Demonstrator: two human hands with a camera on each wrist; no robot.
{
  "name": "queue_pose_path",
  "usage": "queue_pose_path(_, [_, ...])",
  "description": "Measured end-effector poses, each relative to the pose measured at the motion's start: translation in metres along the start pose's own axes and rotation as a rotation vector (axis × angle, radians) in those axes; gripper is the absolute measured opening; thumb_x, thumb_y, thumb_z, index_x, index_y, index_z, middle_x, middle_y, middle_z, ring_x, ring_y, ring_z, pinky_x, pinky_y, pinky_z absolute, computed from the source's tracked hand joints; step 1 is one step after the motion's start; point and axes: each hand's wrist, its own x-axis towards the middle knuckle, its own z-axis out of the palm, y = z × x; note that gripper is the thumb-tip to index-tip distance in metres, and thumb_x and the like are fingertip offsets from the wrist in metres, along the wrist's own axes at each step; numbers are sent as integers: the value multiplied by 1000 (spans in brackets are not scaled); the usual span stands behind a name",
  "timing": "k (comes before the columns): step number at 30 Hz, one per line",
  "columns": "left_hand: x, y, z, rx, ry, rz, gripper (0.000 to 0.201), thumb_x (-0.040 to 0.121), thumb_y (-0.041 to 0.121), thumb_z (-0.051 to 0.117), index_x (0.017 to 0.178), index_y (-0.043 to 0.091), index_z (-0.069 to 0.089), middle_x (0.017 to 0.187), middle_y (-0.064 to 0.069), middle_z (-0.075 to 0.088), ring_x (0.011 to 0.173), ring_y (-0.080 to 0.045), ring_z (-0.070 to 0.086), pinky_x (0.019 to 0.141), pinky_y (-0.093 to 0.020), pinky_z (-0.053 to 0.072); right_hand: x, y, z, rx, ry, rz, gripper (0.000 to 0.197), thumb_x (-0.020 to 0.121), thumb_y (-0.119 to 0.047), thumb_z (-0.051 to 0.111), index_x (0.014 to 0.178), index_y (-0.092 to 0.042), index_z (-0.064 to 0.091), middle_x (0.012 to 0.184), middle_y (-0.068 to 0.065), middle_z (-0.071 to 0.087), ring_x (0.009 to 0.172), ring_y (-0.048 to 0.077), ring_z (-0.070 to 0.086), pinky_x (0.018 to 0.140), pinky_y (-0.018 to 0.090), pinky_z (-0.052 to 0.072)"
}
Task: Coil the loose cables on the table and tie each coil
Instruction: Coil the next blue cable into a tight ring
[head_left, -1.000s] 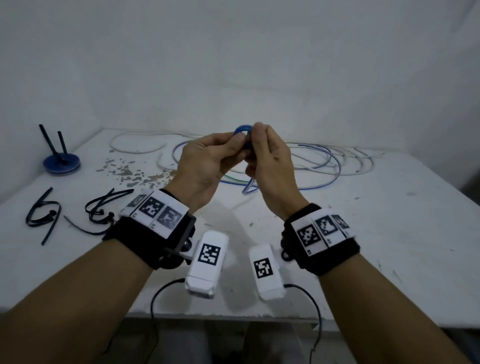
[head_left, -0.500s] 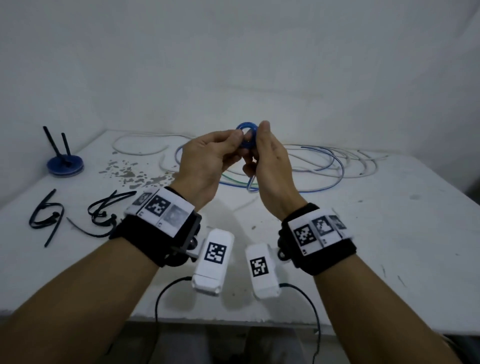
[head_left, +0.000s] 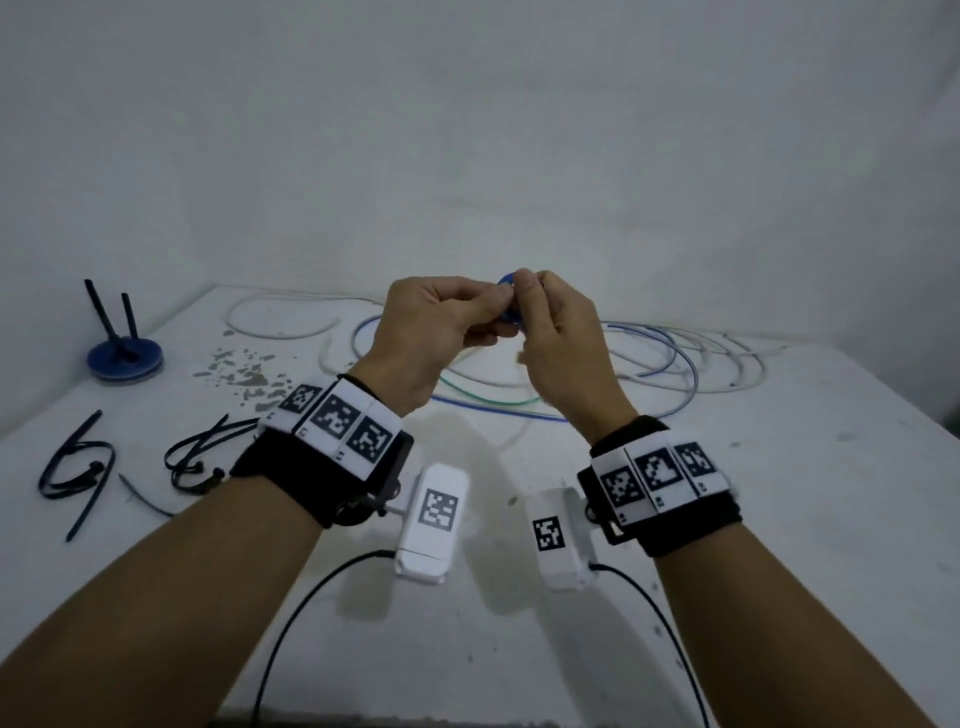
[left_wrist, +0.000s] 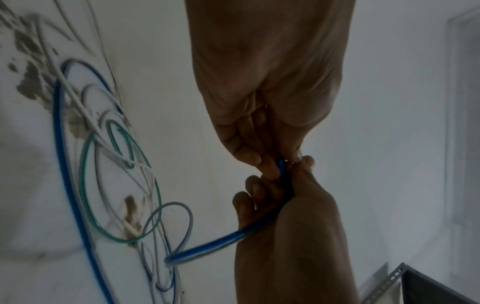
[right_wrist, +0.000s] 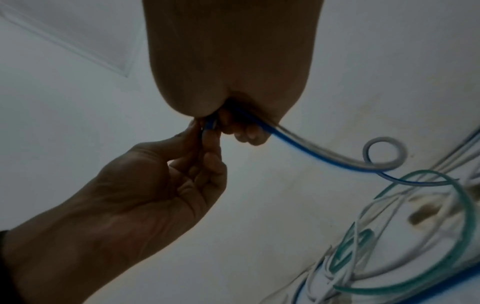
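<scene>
small blue loop now nearly hidden between the fingertips

hands have closed in: left hand (head_left: 431, 332) and right hand (head_left: 556, 338) both pinch the blue cable (head_left: 506, 283) above the table (head_left: 779, 519), likely keeping its small coil from springing open; tail trails toward the loose cables (head_left: 675, 358).

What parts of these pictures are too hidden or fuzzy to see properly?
- Blue coil: head view, mostly hidden by both hands' fingers; number of turns unclear.
- Blue cable: left wrist view, motion-blurred.
- Cable pile: right wrist view, blurred and cut off by the edge.
- Black ties: too small to count.
</scene>
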Motion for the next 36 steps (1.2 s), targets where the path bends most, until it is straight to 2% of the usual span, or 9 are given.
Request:
queue_pose_path(3, [16,-5,-8,115,-61,-31,15,88,17,72,91,2,76,84,-11,76,71,-16,71,68,-25,55,15,11,-7,-62,-88,52,38,104,-33,46,83,-7,65,67,-10,59,66,5,54,70,37,51])
queue_pose_path(6, [34,-7,-20,359,-159,-22,14,87,16,73,91,3,77,78,-7,75,65,-11,67,65,-24,51,30,24,-16,-238,-247,24,42,104,-34,47,78,-4,61,66,-5,54,63,9,45,66,32,39])
queue_pose_path(8, [44,-8,-19,385,-165,9,11,88,11,72,91,2,76,71,-6,73,61,-10,65,61,-22,50,38,31,-18,-193,-259,37,40,103,-35,49,75,-9,62,63,-7,51,59,7,42,62,27,34])
queue_pose_path(12, [62,-16,-1,-47,-18,16,7,88,4,68,86,4,74,72,-8,73,65,-14,68,66,-22,56,47,35,-1,291,-57,123,33,104,-34,48,78,-18,61,59,-7,41,54,9,34,53,30,27])
queue_pose_path(16, [70,-24,9,-256,-24,-45,7,88,6,67,88,3,73,80,-10,75,73,-17,71,71,-22,57,56,38,7,213,32,-10,34,107,-29,40,76,-28,55,63,-4,42,54,9,37,52,23,33])
queue_pose_path(20, [78,-26,-3,62,-228,-35,11,88,9,69,94,2,73,87,-13,75,75,-20,72,71,-25,57,64,54,-11,-81,-92,-61,36,107,-26,40,74,-22,53,59,-11,48,54,6,44,57,30,39])
queue_pose_path(26, [88,-41,-2,179,-335,-57,13,90,16,67,87,5,74,78,-6,75,70,-19,71,64,-25,56,62,74,-23,-69,-243,67,38,106,-29,41,74,-19,56,51,-17,46,44,1,40,46,14,33])
queue_pose_path(31, [98,-60,3,159,-320,-84,14,91,17,66,87,7,75,78,-8,75,68,-19,71,62,-25,55,56,90,-13,136,-191,184,43,107,-36,35,79,-13,60,67,12,41,57,21,35,51,30,27])
queue_pose_path(36, [103,-66,9,-107,-157,-72,13,92,11,63,89,5,74,81,-9,76,72,-17,72,65,-21,56,56,92,2,239,-65,138,31,108,-30,34,89,-14,53,75,10,45,62,23,37,59,41,36])
